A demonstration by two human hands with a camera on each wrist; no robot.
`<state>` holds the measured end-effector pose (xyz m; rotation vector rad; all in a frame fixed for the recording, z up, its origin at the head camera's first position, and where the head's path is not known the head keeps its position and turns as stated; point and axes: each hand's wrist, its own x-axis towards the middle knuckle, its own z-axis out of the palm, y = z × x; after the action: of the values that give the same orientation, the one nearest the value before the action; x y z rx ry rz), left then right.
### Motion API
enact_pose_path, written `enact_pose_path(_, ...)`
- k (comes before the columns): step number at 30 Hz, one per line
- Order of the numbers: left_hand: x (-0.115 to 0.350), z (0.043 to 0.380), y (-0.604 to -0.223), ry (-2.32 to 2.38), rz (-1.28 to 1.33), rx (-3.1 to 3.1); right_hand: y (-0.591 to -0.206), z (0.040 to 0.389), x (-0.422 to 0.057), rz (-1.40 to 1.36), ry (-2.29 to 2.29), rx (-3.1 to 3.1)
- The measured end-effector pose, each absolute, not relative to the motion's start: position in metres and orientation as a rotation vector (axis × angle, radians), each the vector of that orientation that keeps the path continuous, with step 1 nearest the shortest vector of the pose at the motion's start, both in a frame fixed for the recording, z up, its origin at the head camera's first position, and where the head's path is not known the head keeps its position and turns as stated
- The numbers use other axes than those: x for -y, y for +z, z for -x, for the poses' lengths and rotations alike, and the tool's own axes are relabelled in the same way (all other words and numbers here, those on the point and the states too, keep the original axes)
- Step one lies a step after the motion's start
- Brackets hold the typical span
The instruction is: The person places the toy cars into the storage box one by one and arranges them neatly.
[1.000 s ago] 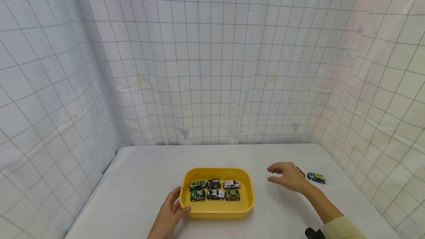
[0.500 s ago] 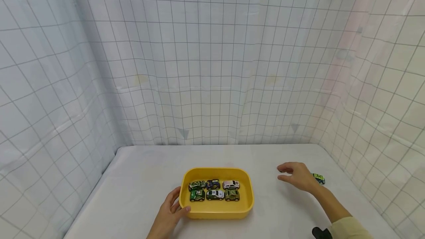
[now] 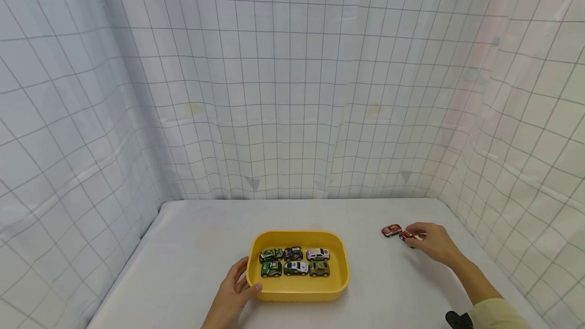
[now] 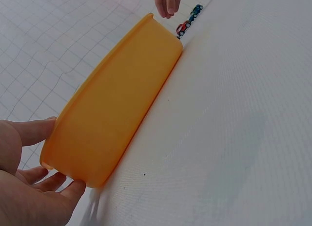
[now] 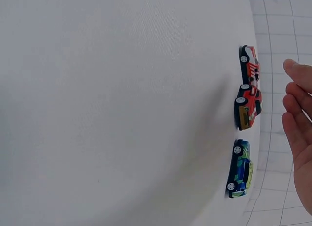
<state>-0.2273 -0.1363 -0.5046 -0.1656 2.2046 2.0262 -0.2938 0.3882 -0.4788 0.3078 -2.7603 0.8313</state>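
My left hand (image 3: 233, 293) grips the left end of a yellow plastic tray (image 3: 301, 294), the thumb at the rim and the fingers against the outer wall in the left wrist view. Toward the right of the table, my right hand (image 3: 434, 241) hovers with bent fingers over toy cars. The right wrist view has nothing in that hand (image 5: 301, 109). Below it stand a red-and-white toy car (image 5: 251, 65), a red toy car (image 5: 249, 106) close against it, and a blue-green toy car (image 5: 239, 170) a little apart. From the head, my hand hides the blue-green one.
Several toy cars sit in two rows inside the tray, among them a green car (image 3: 271, 269), a white-and-green car (image 3: 296, 268) and a pale car (image 3: 318, 254). White gridded curtains (image 3: 283, 116) enclose the white table (image 3: 196, 248) at the back and sides.
My right hand has moved right, uncovering red toy cars and covering the blue-green one in the head view. My left hand and the tray have stayed in place.
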Motion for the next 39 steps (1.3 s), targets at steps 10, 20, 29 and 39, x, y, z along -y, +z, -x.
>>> enact_pose_path(10,0.137,0.227,-0.504,2.041,0.173,-2.176,-0.482,0.293,-0.405,-0.299,0.757,2.754)
enact_pose_path(20,0.137,0.225,-0.502,2.051,0.164,-2.172,-0.491,0.292,-0.428,-0.202,0.765,2.785)
enact_pose_path(29,0.138,0.225,-0.503,2.059,0.136,-2.168,-0.498,0.289,-0.443,-0.106,0.763,2.82)
enact_pose_path(39,0.138,0.225,-0.504,2.066,0.13,-2.168,-0.502,0.287,-0.454,-0.023,0.743,2.857)
